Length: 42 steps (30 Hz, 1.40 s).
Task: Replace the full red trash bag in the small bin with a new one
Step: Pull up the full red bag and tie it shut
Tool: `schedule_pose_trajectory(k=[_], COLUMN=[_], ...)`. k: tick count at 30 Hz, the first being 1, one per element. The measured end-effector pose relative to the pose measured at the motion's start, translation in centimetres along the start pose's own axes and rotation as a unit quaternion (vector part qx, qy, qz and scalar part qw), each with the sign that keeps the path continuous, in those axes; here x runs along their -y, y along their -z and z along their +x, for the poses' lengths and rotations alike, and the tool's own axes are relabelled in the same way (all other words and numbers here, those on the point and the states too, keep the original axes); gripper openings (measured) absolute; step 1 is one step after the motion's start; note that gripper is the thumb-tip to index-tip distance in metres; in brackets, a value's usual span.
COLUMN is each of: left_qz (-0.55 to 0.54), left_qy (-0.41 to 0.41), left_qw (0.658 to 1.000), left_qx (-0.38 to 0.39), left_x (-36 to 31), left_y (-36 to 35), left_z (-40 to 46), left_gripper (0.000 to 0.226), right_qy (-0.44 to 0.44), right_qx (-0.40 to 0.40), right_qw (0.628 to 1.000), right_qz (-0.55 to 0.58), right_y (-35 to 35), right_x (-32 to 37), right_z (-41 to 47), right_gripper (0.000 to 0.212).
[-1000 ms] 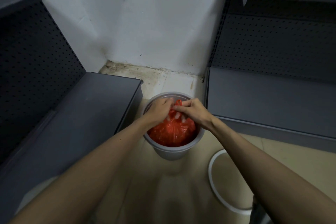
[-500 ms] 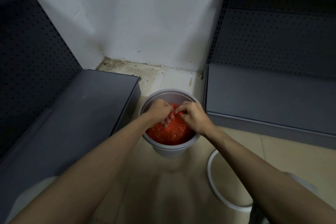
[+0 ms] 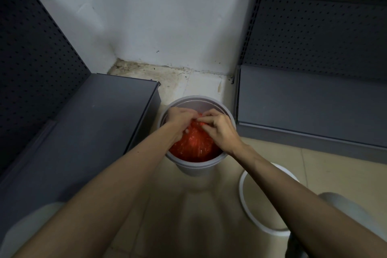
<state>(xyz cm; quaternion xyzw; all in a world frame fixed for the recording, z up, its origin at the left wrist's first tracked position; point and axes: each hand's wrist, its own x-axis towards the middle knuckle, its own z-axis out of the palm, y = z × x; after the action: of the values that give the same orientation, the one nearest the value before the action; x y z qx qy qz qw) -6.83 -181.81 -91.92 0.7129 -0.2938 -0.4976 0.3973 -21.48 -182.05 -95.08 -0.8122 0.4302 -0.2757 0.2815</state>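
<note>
From the head camera, a small grey bin (image 3: 195,166) stands on the tiled floor (image 3: 178,216) in the gap between two dark shelf units, close to the far wall (image 3: 157,16) where the floor is stained along the wall's foot. The left shelf unit (image 3: 83,128) has its near corner just beside the bin's left rim; the right shelf unit (image 3: 303,107) sits a little apart from the bin's right rim.

Inside the bin lies the red trash bag (image 3: 193,146) — crinkled, glossy, filling most of the opening, with its gathered top toward the far rim. Both hands meet over that gathered top. The left hand (image 3: 181,120) reaches in from the left, fingers curled down and closed around the bunched plastic. The right hand (image 3: 219,130) comes in from the right, its fingertips (image 3: 204,120) pressed together and pinching the same bunch of red plastic, touching the left hand's fingers there.

On the floor toward the near right, a white ring (image 3: 244,201) lies flat, partly hidden under the right forearm and well clear of the bin.
</note>
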Motion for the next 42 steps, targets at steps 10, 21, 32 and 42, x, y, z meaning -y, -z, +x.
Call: schedule_pose_trajectory(k=[10, 21, 32, 42], left_qz=[0.254, 0.493, 0.569, 0.561], left_qy=[-0.252, -0.292, -0.329, -0.336], left_qw=[0.931, 0.817, 0.752, 0.752], left_qx=[-0.066, -0.067, -0.040, 0.084], left_x=[0.5, 3.0, 2.8, 2.7], left_y=[0.9, 4.0, 2.9, 1.5], left_z=[-0.6, 0.1, -0.8, -0.8], left_gripper=[0.013, 0.014, 0.021, 0.046], right_qy=[-0.232, -0.321, -0.280, -0.147], right_qx=[-0.101, -0.049, 0.016, 0.125], right_qw=[0.967, 0.936, 0.936, 0.943], right_qz=[0.026, -0.137, -0.212, -0.272], right_y=[0.3, 0.1, 0.1, 0.0], right_x=[1.5, 1.6, 2.0, 2.6], right_z=[0.3, -0.6, 0.1, 0.0], right_gripper=[0.023, 0.027, 0.024, 0.051])
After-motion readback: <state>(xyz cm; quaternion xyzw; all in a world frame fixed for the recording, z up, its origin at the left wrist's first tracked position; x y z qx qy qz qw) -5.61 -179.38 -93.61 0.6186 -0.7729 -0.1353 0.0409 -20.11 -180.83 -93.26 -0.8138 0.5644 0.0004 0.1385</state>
